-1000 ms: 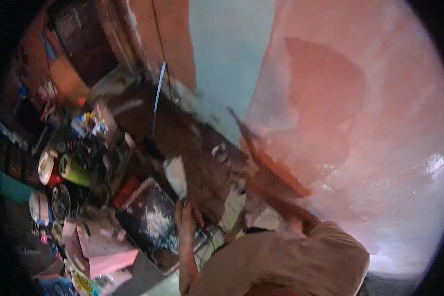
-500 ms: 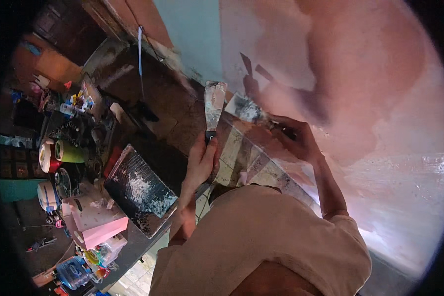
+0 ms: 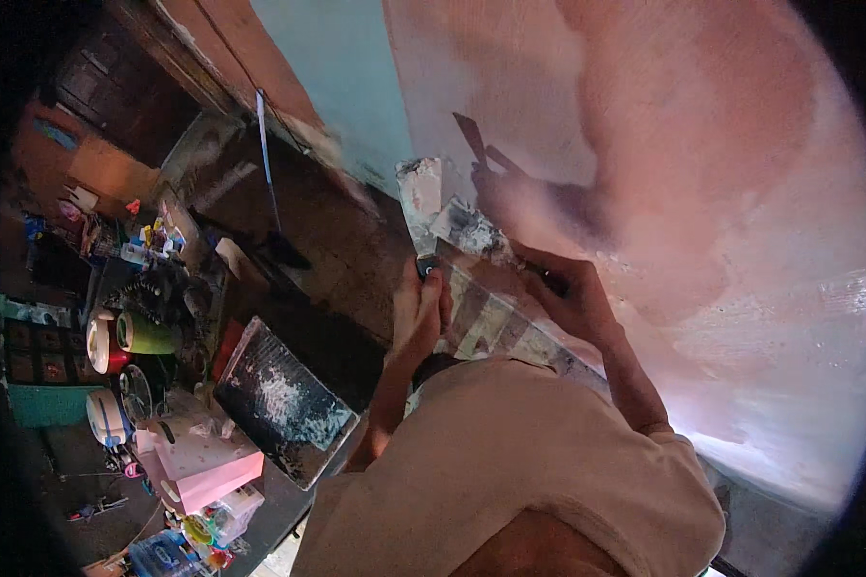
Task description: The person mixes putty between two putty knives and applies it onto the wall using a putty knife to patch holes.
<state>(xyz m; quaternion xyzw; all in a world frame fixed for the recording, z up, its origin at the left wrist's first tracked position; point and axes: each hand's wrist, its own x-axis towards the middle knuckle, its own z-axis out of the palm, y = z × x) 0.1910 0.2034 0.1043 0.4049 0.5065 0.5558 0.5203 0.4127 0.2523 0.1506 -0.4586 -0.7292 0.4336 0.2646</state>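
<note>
My left hand [image 3: 419, 317] is closed round the dark handle of a putty knife [image 3: 420, 197], its blade pointing up and coated with pale filler. In my right hand [image 3: 573, 298] is a second putty knife [image 3: 473, 231], its wide blade smeared with white and grey filler. The two blades are close together and seem to meet or overlap; whether they touch I cannot tell. Beyond my right hand rises the wall [image 3: 702, 221], patchy pink and whitish, with a wet-looking sheen low down. Shadows of my hand and the knives fall on it.
A black tray [image 3: 284, 394] smeared with white filler lies on a cluttered table to the left. Around it are a pink box [image 3: 202, 462], a green container [image 3: 147, 334] and a blue-tinted water bottle [image 3: 164, 556]. A long-handled broom [image 3: 266, 163] leans at the far wall.
Both knives have come together: my left hand moved right and the right blade shifted toward the left one. The view has turned slightly, so the table appears a little lower and further right.
</note>
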